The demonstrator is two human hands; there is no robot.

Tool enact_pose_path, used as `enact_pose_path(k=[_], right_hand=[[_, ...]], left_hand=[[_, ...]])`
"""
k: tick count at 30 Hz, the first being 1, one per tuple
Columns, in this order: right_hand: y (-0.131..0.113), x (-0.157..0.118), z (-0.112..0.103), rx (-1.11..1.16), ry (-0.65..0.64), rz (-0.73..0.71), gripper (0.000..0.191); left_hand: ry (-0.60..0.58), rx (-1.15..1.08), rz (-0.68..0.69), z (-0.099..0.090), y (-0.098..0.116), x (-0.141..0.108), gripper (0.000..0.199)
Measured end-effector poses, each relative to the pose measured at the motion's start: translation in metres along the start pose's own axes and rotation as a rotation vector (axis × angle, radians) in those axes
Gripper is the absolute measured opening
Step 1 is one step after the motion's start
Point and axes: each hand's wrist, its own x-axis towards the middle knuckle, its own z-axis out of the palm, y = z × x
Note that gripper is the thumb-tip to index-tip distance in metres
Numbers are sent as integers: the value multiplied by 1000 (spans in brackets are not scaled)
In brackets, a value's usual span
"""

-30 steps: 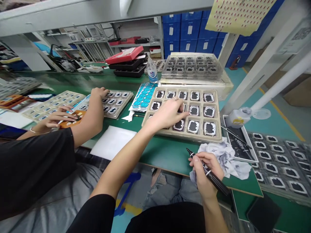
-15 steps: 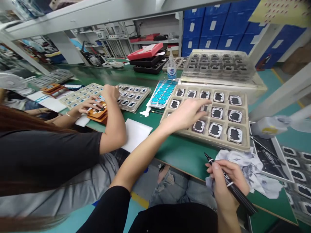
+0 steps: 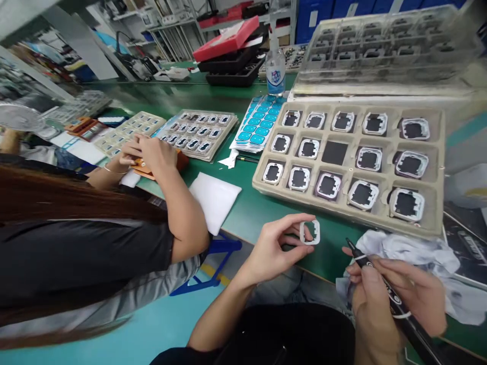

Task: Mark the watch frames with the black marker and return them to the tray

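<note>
Between the thumb and fingers of my left hand [image 3: 274,248] is a small white square frame [image 3: 317,233] with rounded corners, held upright by its edges above the green bench. My right hand [image 3: 395,299] grips a black marker pen [image 3: 395,299], uncapped, its dark tip pointing up and to the left towards the frame; tip and frame are apart. Beyond both hands lies a beige compartment tray [image 3: 262,185] with similar frames in its pockets. One pocket in its middle row [image 3: 335,153] shows only a dark square bottom.
Crumpled white cloth or paper [image 3: 403,248] lies beside my right hand. Blue sticker sheets [image 3: 256,124] and a pump bottle [image 3: 276,76] stand behind. Clear-lidded trays [image 3: 373,61] rise at the back right. At left a co-worker's hands [image 3: 152,157] work over an orange fixture [image 3: 182,161].
My left hand has come back from the tray towards me, now with a white frame taken from a middle-row pocket. My right hand still holds the marker. The view has tilted down.
</note>
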Motion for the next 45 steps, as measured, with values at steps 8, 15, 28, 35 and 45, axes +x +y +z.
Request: enact_pose_path(k=[8,15,28,35,45], right_hand=[[-18,10,6,-19,-287,-93,13],[-27,-4,35,-28,-158,-221,10],[-23,-5,47,-118,-69,-399,27],[-22,-1,49,-111,-48,-471,31],[-24,-1,46,-138,-79,-447,27]], left_hand=[[-82,48,8,7,1,2,49],[-105,166,57,7,3,-2,44],[-88,302,135,6,4,-2,41],[-79,358,141,7,6,-2,41],[-63,371,148,8,6,-2,40]])
